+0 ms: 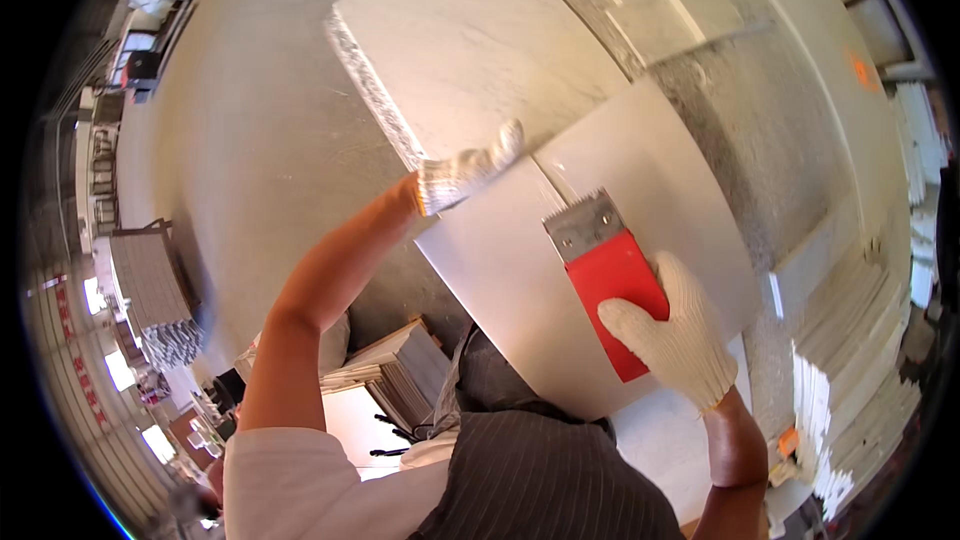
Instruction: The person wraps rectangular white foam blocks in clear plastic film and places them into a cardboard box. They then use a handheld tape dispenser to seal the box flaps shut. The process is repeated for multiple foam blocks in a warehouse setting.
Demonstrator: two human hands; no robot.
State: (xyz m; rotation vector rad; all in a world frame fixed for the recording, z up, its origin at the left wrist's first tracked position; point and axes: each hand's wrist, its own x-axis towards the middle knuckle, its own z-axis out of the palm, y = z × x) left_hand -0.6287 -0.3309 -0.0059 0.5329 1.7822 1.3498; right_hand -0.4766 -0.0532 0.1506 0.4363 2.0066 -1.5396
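A large pale panel stands in front of my body, with a thin dark line running in from its far edge. At that far edge is my left hand in a white knit glove, holding the panel there; some of its fingers are hidden. My right hand, gloved too, grips a red-handled notched scraper with the thumb across its red body. Its toothed metal blade points away from me and lies over the panel's face.
Beyond the panel lies a broad pale slab with a rough edge. More slabs lie at the right. Several stacked boards stand at lower left, and another stack sits on the floor farther left.
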